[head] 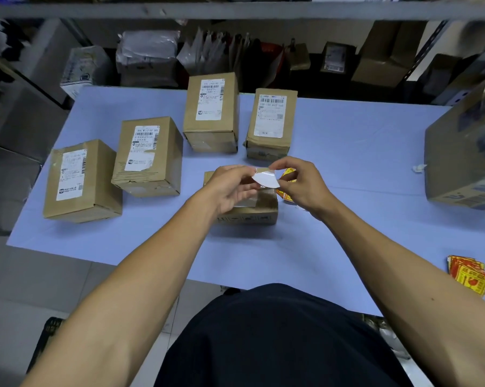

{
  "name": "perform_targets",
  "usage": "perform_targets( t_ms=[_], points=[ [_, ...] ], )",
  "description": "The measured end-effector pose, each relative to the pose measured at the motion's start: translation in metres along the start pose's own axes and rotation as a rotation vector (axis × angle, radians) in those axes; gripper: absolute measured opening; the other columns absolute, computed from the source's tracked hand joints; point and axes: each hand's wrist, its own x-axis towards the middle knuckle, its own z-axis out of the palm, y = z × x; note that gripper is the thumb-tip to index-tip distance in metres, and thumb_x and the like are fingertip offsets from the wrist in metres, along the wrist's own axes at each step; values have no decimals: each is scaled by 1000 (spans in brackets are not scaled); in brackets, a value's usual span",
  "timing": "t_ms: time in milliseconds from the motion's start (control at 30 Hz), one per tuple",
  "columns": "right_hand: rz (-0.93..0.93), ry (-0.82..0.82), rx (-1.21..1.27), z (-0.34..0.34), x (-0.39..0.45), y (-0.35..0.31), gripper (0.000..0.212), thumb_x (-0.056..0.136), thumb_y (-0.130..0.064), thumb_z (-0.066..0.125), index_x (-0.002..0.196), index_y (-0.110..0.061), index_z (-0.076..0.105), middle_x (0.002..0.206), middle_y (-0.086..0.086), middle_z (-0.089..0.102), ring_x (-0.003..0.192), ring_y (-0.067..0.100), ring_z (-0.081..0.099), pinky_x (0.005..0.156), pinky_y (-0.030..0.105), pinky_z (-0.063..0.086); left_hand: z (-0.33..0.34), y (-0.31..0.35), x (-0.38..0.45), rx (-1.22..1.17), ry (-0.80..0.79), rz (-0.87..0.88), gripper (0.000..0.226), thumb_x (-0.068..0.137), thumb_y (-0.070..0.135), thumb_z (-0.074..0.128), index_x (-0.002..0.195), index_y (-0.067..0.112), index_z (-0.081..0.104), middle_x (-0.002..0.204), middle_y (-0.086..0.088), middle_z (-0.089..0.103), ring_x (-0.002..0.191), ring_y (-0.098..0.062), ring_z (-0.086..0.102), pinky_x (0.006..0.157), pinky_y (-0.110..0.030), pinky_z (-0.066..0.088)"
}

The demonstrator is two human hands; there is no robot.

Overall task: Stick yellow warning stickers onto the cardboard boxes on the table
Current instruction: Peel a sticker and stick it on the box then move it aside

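Both hands pinch one sticker (266, 178) above the small box (246, 210): left hand (230, 188) fingers on the backing, right hand (300, 182) on the yellow edge. Peel slowly, keep adhesive off fingertips.

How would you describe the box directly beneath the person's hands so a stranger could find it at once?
Start at the blue table with its cardboard boxes. The box lies nearest the person, under both hands, which hold a sticker above it. Unlike the four boxes behind, it shows no white shipping label.
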Motion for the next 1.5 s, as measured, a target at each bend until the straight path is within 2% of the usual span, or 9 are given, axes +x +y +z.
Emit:
perform_targets(
  t_ms=[133, 400, 500, 633, 733, 900, 1167, 1333, 1500],
  points=[
    [-16, 15, 1, 4, 1, -2, 8, 86, -12, 74, 93, -16, 71, 73, -7, 66, 54, 1, 58, 45, 18, 42, -5, -2, 0, -113, -14, -77, 8, 95, 3, 54, 92, 1, 61, 71, -12, 67, 46, -13, 63, 42, -19, 52],
    [154, 68, 290, 9, 9, -11, 9, 93, -6, 62, 85, -2, 58, 81, 13, 63, 78, 21, 62, 67, 34, 56, -13, -1, 7, -310, 3, -133, 22, 100, 24, 53, 86, 7, 58, 69, -10, 67, 49, -15, 63, 45, -22, 54],
    [249, 3, 343, 4, 10, -12, 3, 93, -4, 58, 90, -5, 59, 91, 12, 70, 84, 22, 69, 71, 32, 61, -18, -3, 12, -34, 64, -1, 17, 97, 27, 60, 91, 11, 63, 83, -6, 66, 69, -18, 63, 64, -28, 56],
    [311, -187, 278, -2, 8, -12, 9, 93, -7, 59, 102, -5, 62, 92, 13, 73, 78, 21, 71, 72, 34, 60, -12, 0, 7, 208, -51, 128, 23, 92, 30, 68, 106, 12, 68, 104, -7, 68, 94, -20, 63, 81, -33, 54],
    [309, -268, 161, -7, 5, -15, 5, 95, -13, 62, 98, -9, 62, 96, 10, 73, 80, 17, 71, 73, 33, 60, -4, 8, 3, 450, -98, 194, 9, 90, 25, 71, 95, 19, 72, 100, -2, 71, 97, -17, 63, 76, -29, 50],
    [297, -258, 10, -10, 1, -13, 12, 94, -19, 66, 99, -8, 63, 89, 9, 70, 74, 15, 63, 74, 35, 59, -2, 11, 0, 669, -105, 255, 5, 89, 12, 70, 93, 8, 72, 83, -4, 66, 74, -13, 58, 62, -21, 47],
    [347, 39, 364, -4, 2, -9, 34, 89, -14, 68, 122, -19, 60, 107, 13, 65, 84, 20, 64, 77, 38, 62, 3, -10, 2, 255, 37, 256, 17, 92, 7, 65, 78, 16, 66, 76, -1, 63, 65, -12, 55, 51, -20, 44],
    [374, 50, 466, 3, -2, -11, 4, 91, -13, 67, 94, -15, 68, 88, 6, 71, 78, 20, 67, 74, 37, 58, 8, -21, -3, -124, 65, 138, 9, 94, 9, 63, 87, 14, 63, 80, -5, 65, 65, -13, 56, 55, -21, 47],
    [306, 73, 356, 4, -6, -12, 9, 93, -10, 66, 84, -11, 68, 82, 7, 70, 74, 19, 66, 67, 31, 59, 5, -29, -5, -45, 88, 167, 5, 94, 10, 65, 89, 14, 64, 84, -5, 68, 68, -14, 60, 57, -21, 50]
  ],
)
